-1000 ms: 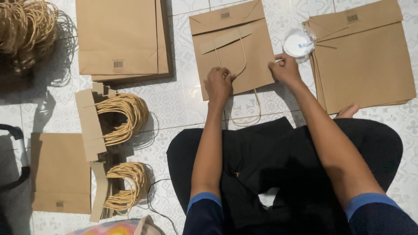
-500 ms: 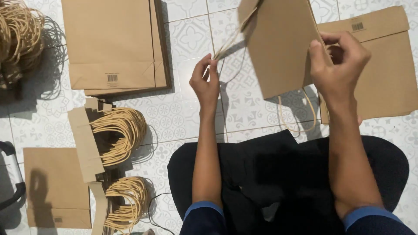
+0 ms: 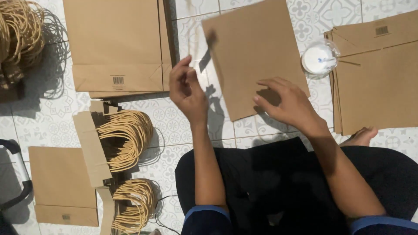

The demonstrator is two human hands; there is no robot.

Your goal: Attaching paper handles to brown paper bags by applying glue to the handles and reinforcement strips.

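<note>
- I see open tiled floor [image 3: 183, 119] between the handle bundles [image 3: 126, 137] on my left and the flat brown bag [image 3: 257, 56] ahead; a hand can pass there.
- The left bag stack [image 3: 117, 43] blocks the far left.
- The right bag stack [image 3: 379, 74] and round plastic container [image 3: 319, 58], just beside it, close the right.
- My crossed legs [image 3: 283, 182] bound the near side.

Paper bag [image 3: 254, 56] flipped & laid flat on floor; right hand [image 3: 287, 104] let go.
</note>
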